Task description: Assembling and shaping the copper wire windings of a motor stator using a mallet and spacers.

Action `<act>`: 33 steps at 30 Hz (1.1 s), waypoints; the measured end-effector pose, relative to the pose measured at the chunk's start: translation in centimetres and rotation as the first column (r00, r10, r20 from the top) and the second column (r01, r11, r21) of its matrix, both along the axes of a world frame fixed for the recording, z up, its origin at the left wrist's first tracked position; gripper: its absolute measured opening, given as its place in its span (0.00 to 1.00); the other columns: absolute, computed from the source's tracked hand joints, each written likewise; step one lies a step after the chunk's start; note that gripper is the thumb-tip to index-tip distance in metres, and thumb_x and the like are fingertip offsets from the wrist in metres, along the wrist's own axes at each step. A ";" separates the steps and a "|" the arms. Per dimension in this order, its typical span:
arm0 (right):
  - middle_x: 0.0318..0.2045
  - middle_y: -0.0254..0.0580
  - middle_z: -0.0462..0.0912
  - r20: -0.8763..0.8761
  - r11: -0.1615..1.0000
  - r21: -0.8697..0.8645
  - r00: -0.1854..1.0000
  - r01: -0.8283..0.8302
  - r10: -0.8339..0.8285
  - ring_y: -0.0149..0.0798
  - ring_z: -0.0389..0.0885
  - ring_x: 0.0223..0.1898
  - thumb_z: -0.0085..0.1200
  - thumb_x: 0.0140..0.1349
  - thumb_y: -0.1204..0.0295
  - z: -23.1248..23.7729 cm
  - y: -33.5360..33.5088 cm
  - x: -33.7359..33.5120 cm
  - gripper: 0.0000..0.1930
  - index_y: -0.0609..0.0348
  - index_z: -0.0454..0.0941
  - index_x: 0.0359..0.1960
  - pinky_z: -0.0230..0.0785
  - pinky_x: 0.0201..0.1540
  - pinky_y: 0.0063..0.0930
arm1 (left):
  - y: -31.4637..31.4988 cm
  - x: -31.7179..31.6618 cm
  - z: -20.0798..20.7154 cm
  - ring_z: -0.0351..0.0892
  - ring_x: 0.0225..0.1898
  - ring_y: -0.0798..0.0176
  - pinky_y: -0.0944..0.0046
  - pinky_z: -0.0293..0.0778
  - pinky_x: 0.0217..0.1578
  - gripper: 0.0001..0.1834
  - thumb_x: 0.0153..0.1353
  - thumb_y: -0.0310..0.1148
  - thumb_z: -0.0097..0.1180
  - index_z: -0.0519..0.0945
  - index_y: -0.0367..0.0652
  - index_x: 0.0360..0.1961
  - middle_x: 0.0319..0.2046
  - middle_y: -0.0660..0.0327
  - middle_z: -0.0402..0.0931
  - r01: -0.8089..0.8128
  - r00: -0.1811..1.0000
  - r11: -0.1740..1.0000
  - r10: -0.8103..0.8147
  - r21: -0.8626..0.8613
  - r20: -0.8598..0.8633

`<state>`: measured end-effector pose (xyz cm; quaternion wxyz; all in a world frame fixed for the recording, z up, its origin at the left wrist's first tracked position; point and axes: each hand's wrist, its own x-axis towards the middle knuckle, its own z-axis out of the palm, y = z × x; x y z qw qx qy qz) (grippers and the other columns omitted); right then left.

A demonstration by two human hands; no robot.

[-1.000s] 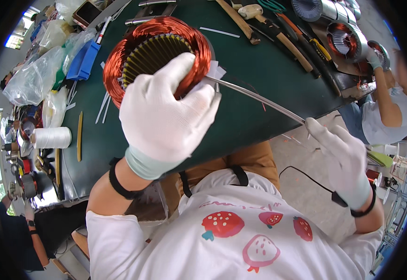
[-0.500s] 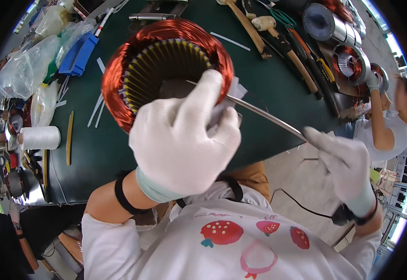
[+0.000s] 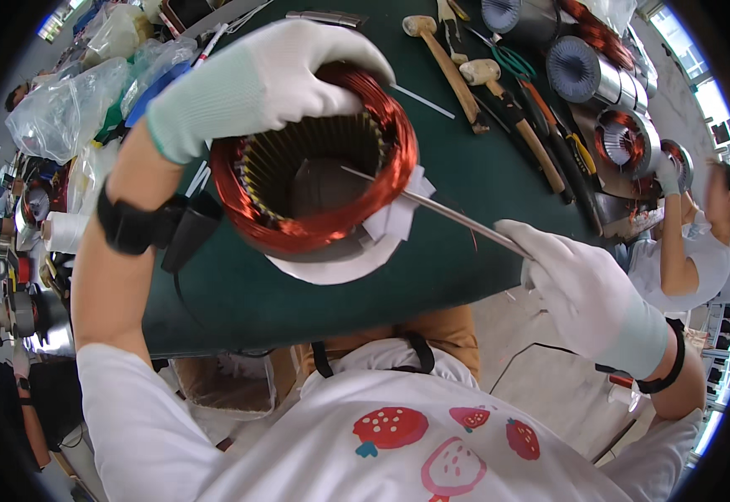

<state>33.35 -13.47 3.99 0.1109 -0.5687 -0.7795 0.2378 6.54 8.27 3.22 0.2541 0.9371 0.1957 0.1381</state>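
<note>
Where the broad dark green desk [image 3: 222, 309] stretches in front of you, a stator ring crowned with thick reddish copper windings [image 3: 323, 233] sits on it, left of centre, its round opening facing up and showing a ribbed, yellow-edged inner wall. Your left hand [image 3: 277, 79], in a white knit glove, arches over the far rim with its fingers half curled; they straddle and touch the copper, though how firmly they grip cannot be told. Your right hand [image 3: 591, 301], gloved alike, is apart from the ring at the near right, its fingers drawn together around one end of a slim, straight, silver-grey metal rod [image 3: 465, 222]. The rod slants up and left to the ring's right side, and a thin pale point shows inside the opening in line with it. Small white slips [image 3: 394, 217] sit against the windings there, just beside the rod.
</note>
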 end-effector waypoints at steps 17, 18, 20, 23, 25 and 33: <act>0.28 0.44 0.85 -0.593 0.995 -0.095 0.802 0.015 -0.068 0.36 0.80 0.21 0.41 0.68 0.79 -12.3 0.6 0.1 0.10 0.68 0.78 0.41 0.76 0.29 0.27 | -2.5 0.2 -1.9 0.81 0.44 0.58 0.63 0.74 0.48 0.15 0.50 0.18 0.59 0.85 0.35 0.41 0.39 0.57 0.80 -0.279 0.936 0.953 0.298 -0.118 0.186; 0.28 0.43 0.85 -0.592 0.982 -0.191 0.797 0.007 -0.121 0.34 0.80 0.21 0.40 0.69 0.79 -11.6 0.6 0.1 0.11 0.68 0.78 0.41 0.75 0.30 0.26 | -2.0 -0.3 -1.9 0.81 0.44 0.58 0.63 0.74 0.50 0.15 0.51 0.18 0.58 0.84 0.35 0.42 0.39 0.58 0.80 -0.277 0.946 0.959 0.284 -0.065 0.158; 0.24 0.39 0.80 -0.553 0.972 -0.198 0.805 0.125 -0.216 0.26 0.76 0.23 0.42 0.69 0.80 -9.7 1.3 -1.2 0.11 0.68 0.79 0.43 0.71 0.31 0.19 | -1.5 -1.1 -2.2 0.80 0.46 0.59 0.65 0.74 0.53 0.14 0.56 0.17 0.57 0.84 0.37 0.44 0.42 0.57 0.80 -0.277 0.950 0.959 0.282 -0.055 0.133; 0.23 0.36 0.77 -0.527 0.949 -0.273 0.800 0.160 -0.287 0.25 0.74 0.23 0.45 0.70 0.80 -8.1 1.8 -0.7 0.11 0.67 0.81 0.44 0.71 0.29 0.22 | -3.1 -1.6 -1.6 0.81 0.50 0.56 0.62 0.73 0.55 0.16 0.58 0.21 0.59 0.83 0.38 0.49 0.45 0.56 0.81 -0.421 0.902 0.898 0.401 0.126 0.160; 0.23 0.39 0.78 -0.531 0.952 -0.237 0.794 0.196 -0.296 0.29 0.76 0.23 0.51 0.69 0.77 -7.6 1.7 -0.5 0.09 0.65 0.82 0.45 0.71 0.29 0.25 | -5.9 -1.0 -0.5 0.80 0.53 0.55 0.59 0.72 0.58 0.20 0.57 0.23 0.61 0.82 0.41 0.53 0.49 0.55 0.81 -0.510 0.860 0.714 0.439 0.479 0.261; 0.26 0.49 0.80 -0.447 0.982 -0.045 0.876 0.182 -0.182 0.40 0.81 0.24 0.53 0.69 0.73 -6.0 0.7 -0.2 0.10 0.64 0.80 0.47 0.74 0.32 0.31 | -13.5 2.7 -4.7 0.73 0.59 0.44 0.43 0.69 0.55 0.12 0.45 0.35 0.72 0.82 0.52 0.32 0.56 0.60 0.78 -0.347 0.930 0.530 0.299 0.774 0.213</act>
